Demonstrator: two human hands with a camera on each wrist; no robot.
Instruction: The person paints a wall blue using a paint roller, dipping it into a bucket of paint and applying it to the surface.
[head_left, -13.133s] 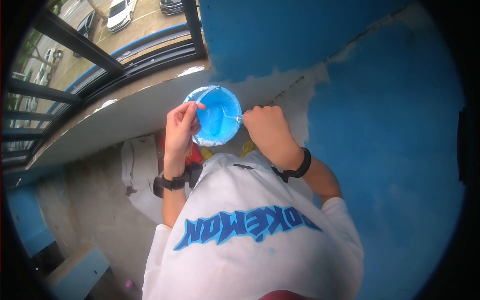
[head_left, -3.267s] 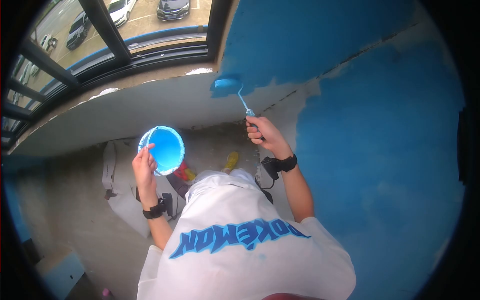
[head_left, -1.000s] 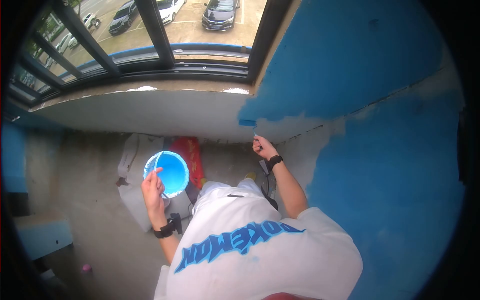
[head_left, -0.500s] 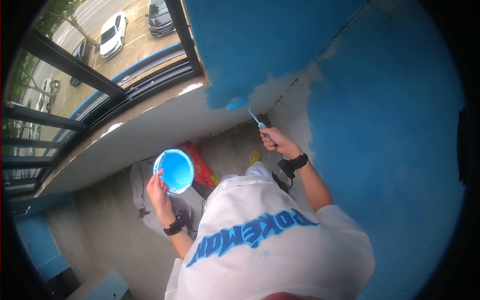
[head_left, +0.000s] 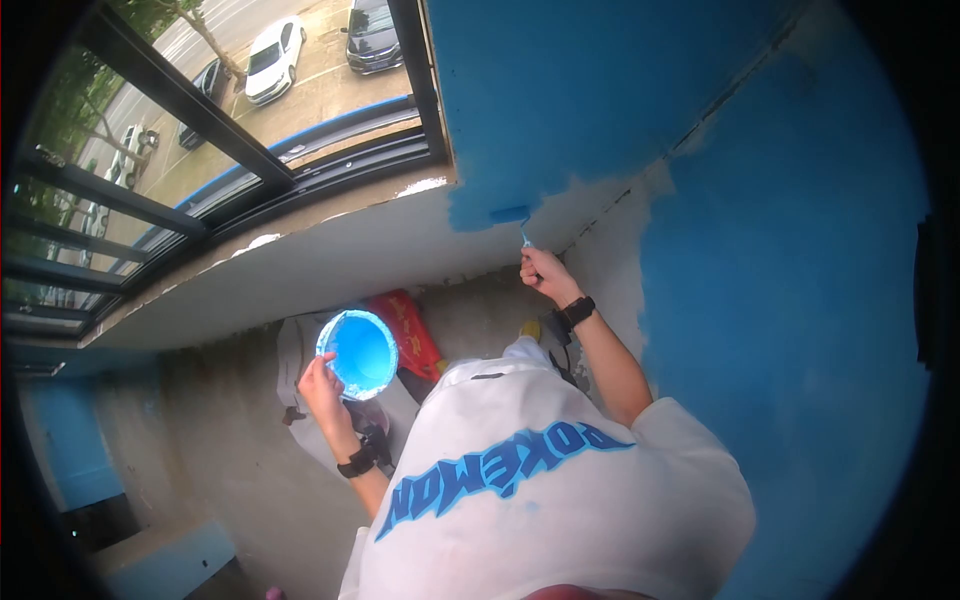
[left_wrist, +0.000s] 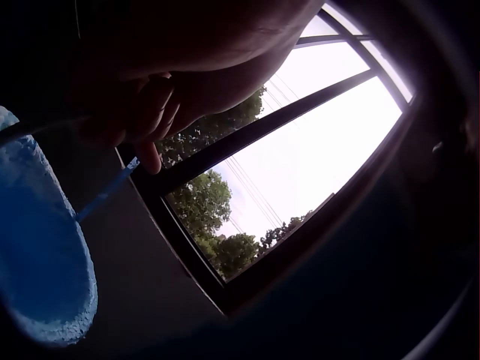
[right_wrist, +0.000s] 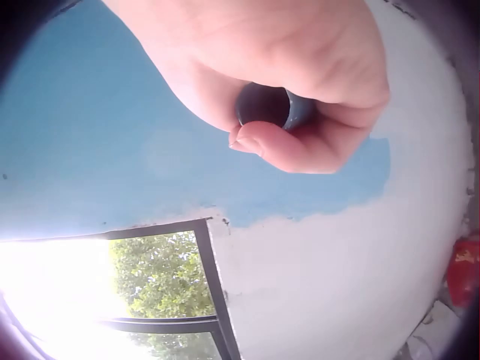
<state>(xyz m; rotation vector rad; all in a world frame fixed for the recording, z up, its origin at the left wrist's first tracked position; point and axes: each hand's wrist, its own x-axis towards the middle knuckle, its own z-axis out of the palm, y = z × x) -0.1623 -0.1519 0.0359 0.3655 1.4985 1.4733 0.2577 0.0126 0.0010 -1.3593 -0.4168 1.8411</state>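
My right hand [head_left: 546, 272] grips the handle [right_wrist: 264, 106] of a paint roller. In the head view, the blue sleeve of the roller [head_left: 510, 214] lies against the wall, close to the lower border of the blue paint [head_left: 540, 110]. Grey unpainted wall [head_left: 350, 240] shows below and beside that border. My left hand [head_left: 322, 388] holds a bucket [head_left: 363, 355] of light blue paint by its thin handle [left_wrist: 109, 199]. The bucket hangs tilted towards the camera, and dried paint crusts its rim [left_wrist: 88, 292]. Fingers curl round the roller handle in the right wrist view.
A dark-framed window [head_left: 190, 120] with a sill is on the left; parked cars show outside. A red bag [head_left: 410, 330] and white sheeting [head_left: 295, 360] lie on the floor below the bucket. A painted blue wall [head_left: 780, 330] stands close on the right.
Earlier the roller was down in the bucket; then it came up to the wall. Over the last second it shifts along the paint border, while the left hand keeps holding the bucket.
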